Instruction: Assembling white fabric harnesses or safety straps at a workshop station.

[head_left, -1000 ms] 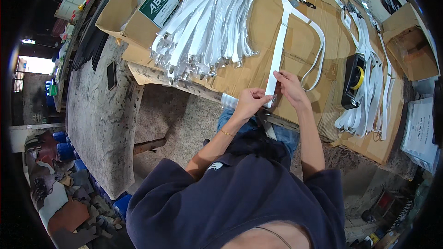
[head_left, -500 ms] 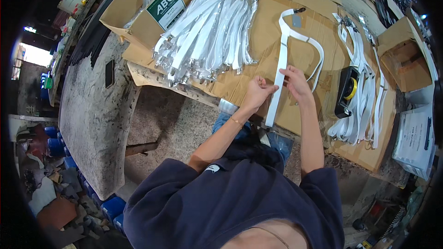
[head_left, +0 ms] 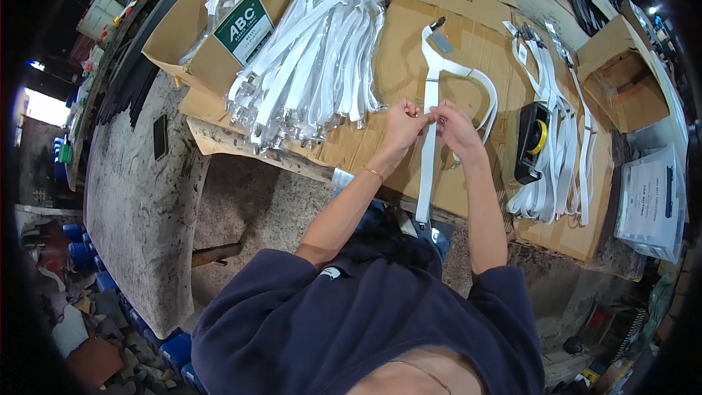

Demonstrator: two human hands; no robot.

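A pair of white suspenders (head_left: 427, 175) lies in a Y shape on the cardboard in front of me. Its wide strap runs toward me past the table edge, and a dark clip sits at the far end beside a grey tag (head_left: 442, 43). My left hand (head_left: 402, 130) pinches the wide strap from its left side. From the right, my right hand (head_left: 456, 130) closes its fingers on the same strap, its fingertips meeting the left ones. The exact finger contact is partly hidden. The other thin strap curves off to the right behind my right hand.
Left of the suspenders lies a heap of plastic-wrapped white straps (head_left: 314, 58), beside an open cardboard box (head_left: 168, 51). To the right are loose white straps (head_left: 559, 168), a black tape dispenser (head_left: 528, 153), another box (head_left: 621, 95) and a clear plastic bin (head_left: 647, 205). A phone (head_left: 161, 137) rests on the left table.
Both hands have moved up along the strap and closer together, the right fingers now meeting the left. The whole view has shifted slightly.
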